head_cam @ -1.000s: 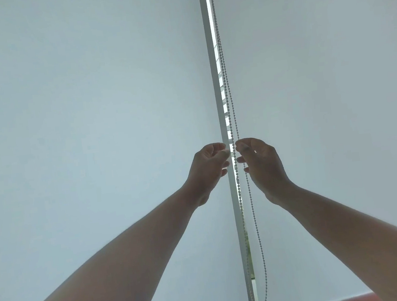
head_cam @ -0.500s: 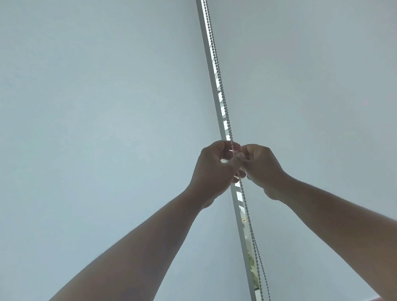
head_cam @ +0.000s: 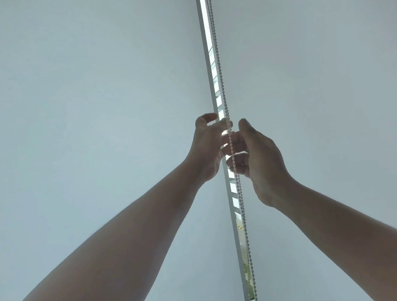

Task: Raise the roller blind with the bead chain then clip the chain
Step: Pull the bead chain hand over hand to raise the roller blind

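Note:
The white bead chain point(head_cam: 216, 49) hangs as a doubled strand down the bright gap between two pale roller blinds, the left blind point(head_cam: 89, 113) and the right blind point(head_cam: 318, 62). Both my arms reach up to it. My left hand point(head_cam: 207, 149) is spread, thumb apart, with a fingertip touching the chain from the left. My right hand point(head_cam: 260, 160) is just right of the chain, thumb raised and apart, fingers loosely curled behind the strands, which run in front of them. Neither hand pinches the chain. No clip is visible.
A narrow white frame strip point(head_cam: 208, 75) runs top to bottom left of the chain, with daylight and a bit of greenery point(head_cam: 247, 276) showing through the gap. The blinds fill the remaining view.
Half a second ago both hands were closed together on the chain. They have since opened and parted, the left rising slightly and the right dropping a little.

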Demonstrator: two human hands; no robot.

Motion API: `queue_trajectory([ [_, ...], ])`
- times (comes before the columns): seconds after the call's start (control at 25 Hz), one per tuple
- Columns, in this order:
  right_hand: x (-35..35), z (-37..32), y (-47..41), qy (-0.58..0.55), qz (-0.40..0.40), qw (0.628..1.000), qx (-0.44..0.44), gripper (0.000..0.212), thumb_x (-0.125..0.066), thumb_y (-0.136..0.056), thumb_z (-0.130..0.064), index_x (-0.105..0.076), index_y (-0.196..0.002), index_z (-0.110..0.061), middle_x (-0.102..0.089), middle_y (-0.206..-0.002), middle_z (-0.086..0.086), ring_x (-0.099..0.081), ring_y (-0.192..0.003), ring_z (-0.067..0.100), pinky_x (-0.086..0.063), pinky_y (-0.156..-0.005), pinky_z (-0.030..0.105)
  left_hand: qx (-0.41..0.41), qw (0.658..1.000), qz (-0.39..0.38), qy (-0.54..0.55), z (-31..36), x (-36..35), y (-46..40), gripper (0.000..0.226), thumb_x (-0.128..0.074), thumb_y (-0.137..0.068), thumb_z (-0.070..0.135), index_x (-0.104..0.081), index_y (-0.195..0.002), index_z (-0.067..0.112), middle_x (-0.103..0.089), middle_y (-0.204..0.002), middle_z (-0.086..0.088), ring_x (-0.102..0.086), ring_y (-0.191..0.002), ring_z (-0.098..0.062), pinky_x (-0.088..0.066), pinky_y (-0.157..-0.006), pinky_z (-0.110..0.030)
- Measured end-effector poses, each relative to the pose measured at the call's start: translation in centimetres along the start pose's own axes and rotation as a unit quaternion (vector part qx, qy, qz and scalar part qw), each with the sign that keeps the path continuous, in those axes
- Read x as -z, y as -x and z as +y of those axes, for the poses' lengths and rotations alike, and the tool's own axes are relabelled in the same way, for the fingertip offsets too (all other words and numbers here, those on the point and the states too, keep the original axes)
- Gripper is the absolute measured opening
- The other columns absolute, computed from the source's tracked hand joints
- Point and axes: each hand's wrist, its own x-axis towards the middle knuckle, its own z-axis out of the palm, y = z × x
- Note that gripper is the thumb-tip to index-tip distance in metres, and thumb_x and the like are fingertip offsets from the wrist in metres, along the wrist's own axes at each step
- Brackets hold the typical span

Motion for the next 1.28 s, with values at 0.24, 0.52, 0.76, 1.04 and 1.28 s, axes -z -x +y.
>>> queue_trajectory([
  [0.24, 0.2, -1.3, 0.3, -0.065, -0.059, 0.995, -0.056, 0.014, -0.064, -0.102, -0.022, -0.071, -0.097, -0.011, -0.054, -0.065, 0.0, -0.041, -0.045, 0.012, -0.034, -0.043, 0.023, -0.018, 0.998, 0.049, -0.046, 0.4, -1.0, -0.5, 0.023, -0.05, -0.107, 0.02, -0.069, -0.109, 0.009, -0.046, -0.069, -0.001, -0.051, -0.043, -0.01, -0.042, -0.053, -0.029],
  [0.52, 0.2, -1.0, 0.5, -0.077, -0.024, 0.997, -0.016, 0.037, -0.044, -0.084, -0.008, -0.081, -0.086, -0.012, -0.042, -0.056, 0.0, -0.025, -0.043, 0.014, -0.022, -0.042, 0.022, -0.084, 0.993, 0.074, -0.043, 0.1, -1.0, 0.2, 0.029, -0.036, -0.086, 0.015, -0.03, -0.059, 0.023, -0.025, -0.055, 0.002, -0.018, -0.042, -0.017, -0.017, -0.043, -0.023],
  [0.76, 0.2, -0.9, 0.5, -0.079, -0.002, 0.997, -0.024, 0.038, -0.038, -0.084, -0.002, -0.076, -0.086, -0.009, -0.043, -0.054, 0.0, -0.026, -0.043, 0.014, -0.021, -0.044, 0.024, -0.068, 0.994, 0.09, -0.002, -0.4, -0.9, 0.2, 0.043, -0.032, -0.083, 0.014, -0.029, -0.042, 0.027, -0.024, -0.043, 0.005, -0.015, -0.038, -0.017, -0.019, -0.04, -0.022],
  [1.04, -0.7, -2.8, -0.8, -0.072, -0.012, 0.997, 0.0, 0.035, -0.039, -0.089, -0.001, -0.072, -0.098, -0.004, -0.049, -0.053, -0.002, -0.031, -0.041, 0.013, -0.024, -0.043, 0.022, -0.085, 0.992, 0.098, -0.001, -0.8, -0.7, 0.3, 0.033, -0.032, -0.08, 0.015, -0.027, -0.049, 0.027, -0.022, -0.046, 0.003, -0.014, -0.042, -0.019, -0.018, -0.043, -0.023],
  [1.28, -0.9, -2.1, 0.2, 0.034, -0.018, 0.999, -0.032, 0.032, -0.036, -0.076, -0.002, -0.056, -0.058, -0.021, -0.029, -0.048, -0.007, -0.016, -0.043, 0.015, -0.014, -0.046, 0.026, -0.07, 0.994, 0.08, -0.013, -0.6, -0.1, 0.1, 0.04, -0.032, -0.082, 0.015, -0.028, -0.045, 0.027, -0.023, -0.044, 0.004, -0.015, -0.04, -0.019, -0.016, -0.044, -0.025],
])
